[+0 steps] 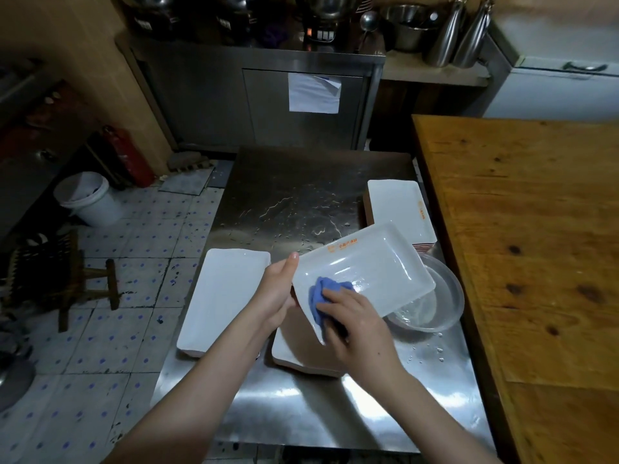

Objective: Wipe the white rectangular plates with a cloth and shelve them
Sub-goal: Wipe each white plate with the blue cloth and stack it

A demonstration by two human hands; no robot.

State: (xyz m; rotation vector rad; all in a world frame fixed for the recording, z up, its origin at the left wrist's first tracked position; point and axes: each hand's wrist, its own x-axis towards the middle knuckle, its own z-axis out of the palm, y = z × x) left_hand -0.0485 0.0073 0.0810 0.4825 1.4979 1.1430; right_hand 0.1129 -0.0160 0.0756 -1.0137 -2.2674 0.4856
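Plate [375, 262]: white, tilted, lifted above the worktop [301, 413].
Left grip [275, 294]: holds the plate's edge.
Right grip [351, 319]: holds blue cloth [321, 291], pressing it on the plate.

The wet steel table [294, 195] lies bare ahead of me; plate stacks [400, 209] and a clear bowl [445, 296] crowd my right, another plate [221, 296] my left.

white plate [375, 262] w/ orange logo, blue cloth [321, 293], steel-grey bench [301, 195], floor tiles [134, 262] white, blue dots
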